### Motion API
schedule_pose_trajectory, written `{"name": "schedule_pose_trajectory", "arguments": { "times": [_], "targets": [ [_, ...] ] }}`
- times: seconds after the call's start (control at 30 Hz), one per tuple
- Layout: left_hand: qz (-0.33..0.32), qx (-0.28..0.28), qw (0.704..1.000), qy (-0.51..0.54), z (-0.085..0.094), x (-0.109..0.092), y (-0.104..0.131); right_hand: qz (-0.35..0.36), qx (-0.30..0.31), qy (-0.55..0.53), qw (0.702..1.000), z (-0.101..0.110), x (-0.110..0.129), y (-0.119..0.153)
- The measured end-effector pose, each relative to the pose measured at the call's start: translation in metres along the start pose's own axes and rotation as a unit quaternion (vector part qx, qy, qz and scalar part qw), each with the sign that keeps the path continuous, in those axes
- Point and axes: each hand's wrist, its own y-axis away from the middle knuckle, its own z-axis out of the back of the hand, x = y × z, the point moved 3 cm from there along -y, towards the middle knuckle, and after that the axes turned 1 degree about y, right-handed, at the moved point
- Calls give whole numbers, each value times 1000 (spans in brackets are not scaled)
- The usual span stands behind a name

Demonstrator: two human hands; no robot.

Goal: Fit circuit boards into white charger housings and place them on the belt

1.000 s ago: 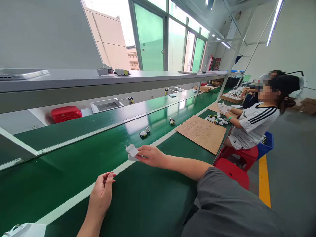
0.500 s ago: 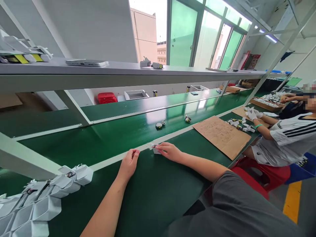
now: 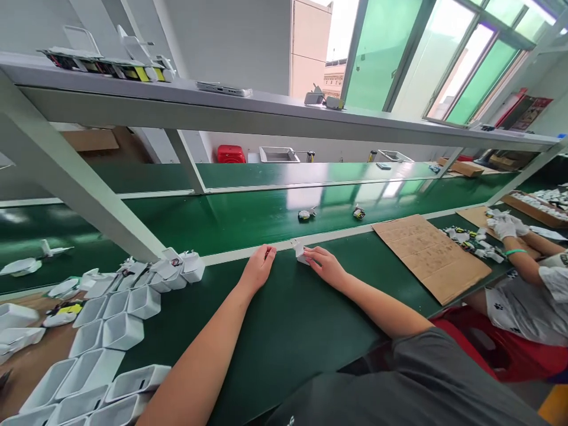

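My right hand [image 3: 327,266] grips a small white plastic housing [image 3: 300,254] by its right side, close to the pale strip along the bench edge. The housing is tilted, and a thin piece sticks up at its top left. To the left, my left hand [image 3: 260,267] is closed with thumb and fingertips together, apart from the housing. Whatever it may hold is hidden. Beyond the strip, two small electronic assemblies lie on the green belt, a round one [image 3: 306,215] and a smaller one [image 3: 359,213].
Rows of white open housings [image 3: 123,331] cover the bench at left. A cardboard sheet [image 3: 428,254] lies at right, with loose parts beyond it. A co-worker's gloved hands [image 3: 506,226] are at far right. A shelf [image 3: 266,115] on slanted posts crosses above the belt.
The view has swung left, showing more of the white housings. The housing in my right hand is now tilted and shows its white side. My left hand stays closed.
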Motion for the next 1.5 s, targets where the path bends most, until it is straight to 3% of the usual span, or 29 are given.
{"name": "schedule_pose_trajectory", "arguments": {
  "times": [0.13, 0.3, 0.37, 0.47, 0.53, 0.73, 0.87, 1.03, 1.13, 1.27, 1.37, 1.43, 1.5],
  "targets": [
    [-1, -2, 1000, 1, -1, 2, -1, 28, -15, -9, 999, 12, 12, -11],
    [-4, 1, 1000, -5, -2, 3, -1, 53, -93, 7, 994, 31, 25, -24],
    [-6, 0, 1000, -1, -2, 2, -1, 48, -69, 18, 996, 27, 21, -20],
    [-9, -3, 1000, 7, -2, 2, -1, 27, 19, 30, 999, 10, 8, -8],
    [-13, -1, 1000, 11, -2, 2, -1, 19, 35, 23, 999, 3, 1, -1],
    [-22, -2, 1000, 11, -3, 4, -2, 31, -34, -21, 999, 15, 12, -11],
    [-20, 2, 1000, 6, -3, 3, -3, -1, -96, -16, 995, 27, 15, -19],
    [-25, -2, 1000, -5, -3, 0, -2, 17, 10, 13, 1000, 10, 3, -6],
    [-29, 2, 1000, -10, -3, 0, -1, 15, 12, 9, 1000, 3, -1, 0],
    [-31, 2, 999, -12, -4, 1, -2, -15, -3, -24, 1000, 3, 4, -1],
    [-29, 0, 999, -14, -4, 1, -2, -87, -28, -104, 990, 4, 8, -4],
    [-28, 0, 1000, -14, -3, 1, -1, -176, -70, -193, 963, 6, 8, -7],
    [-27, 3, 1000, -15, -3, 0, -1, -267, -116, -311, 905, 9, 9, -10]
  ]
}}
